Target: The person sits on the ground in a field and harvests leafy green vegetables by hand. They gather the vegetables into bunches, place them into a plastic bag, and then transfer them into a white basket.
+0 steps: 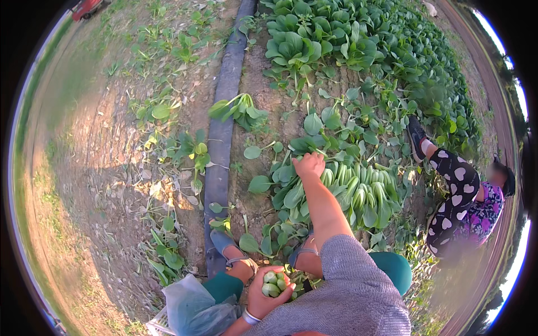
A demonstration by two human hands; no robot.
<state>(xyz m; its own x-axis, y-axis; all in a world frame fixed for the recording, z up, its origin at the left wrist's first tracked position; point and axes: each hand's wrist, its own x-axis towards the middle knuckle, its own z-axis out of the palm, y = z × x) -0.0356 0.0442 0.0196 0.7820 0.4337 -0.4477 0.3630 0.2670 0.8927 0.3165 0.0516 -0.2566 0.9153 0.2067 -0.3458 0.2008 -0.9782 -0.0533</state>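
My left hand (pixel 269 292), with a band at its wrist, is wrapped around a bunch of bok choy (pixel 274 284) close to my body. The pale cut stem ends face up, and the leaves below are mostly hidden. My right hand (pixel 309 164) reaches forward to the left end of a laid-out pile of bok choy (pixel 353 185). Its fingers are at the base of a dark-leaved plant (pixel 307 144); whether they close on it is hidden. The pile's pale stalks lie side by side, leaves spreading outward.
A dark flat hose (pixel 222 143) runs along the ground left of the pile. One cut bok choy (pixel 243 111) lies against it. Standing plants (pixel 357 38) fill the far right. Another person (pixel 458 189) crouches at right. A plastic bag (pixel 193 306) lies over a white crate (pixel 159 323).
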